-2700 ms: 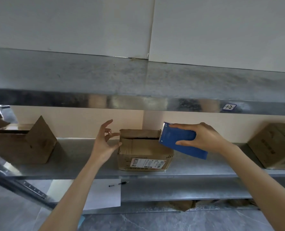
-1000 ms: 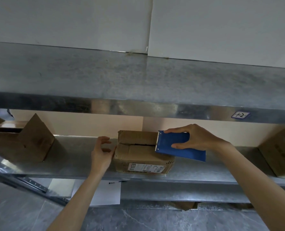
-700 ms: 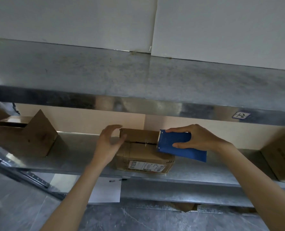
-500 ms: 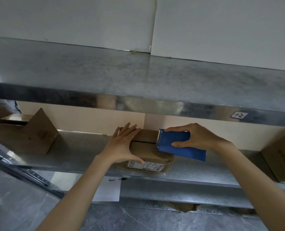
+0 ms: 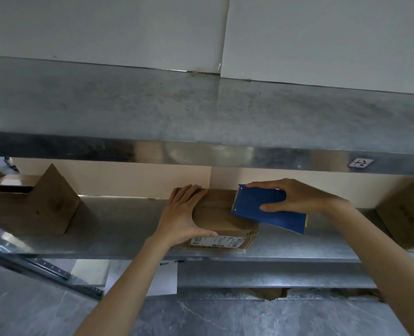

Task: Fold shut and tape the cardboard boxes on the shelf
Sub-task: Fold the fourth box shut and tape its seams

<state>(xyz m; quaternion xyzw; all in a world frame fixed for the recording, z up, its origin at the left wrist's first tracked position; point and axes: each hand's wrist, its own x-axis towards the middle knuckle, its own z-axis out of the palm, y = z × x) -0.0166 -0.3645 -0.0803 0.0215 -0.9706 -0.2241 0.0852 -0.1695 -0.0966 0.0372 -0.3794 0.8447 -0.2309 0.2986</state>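
The box (image 5: 225, 224) sits mid-shelf with its flaps folded down and its label on the front face. It looks small and light, of thin card that should give under pressure, so I judge it will skid on the slick metal shelf (image 5: 118, 229) unless pinned from above beside the seam. My left hand (image 5: 184, 214) lies flat across its left end, fingers straight, thumb along the front edge. My right hand (image 5: 295, 197) grips the blue dispenser (image 5: 261, 207), whose front end is at the seam. An open box (image 5: 31, 209) stands well left, a third box (image 5: 409, 214) far right.
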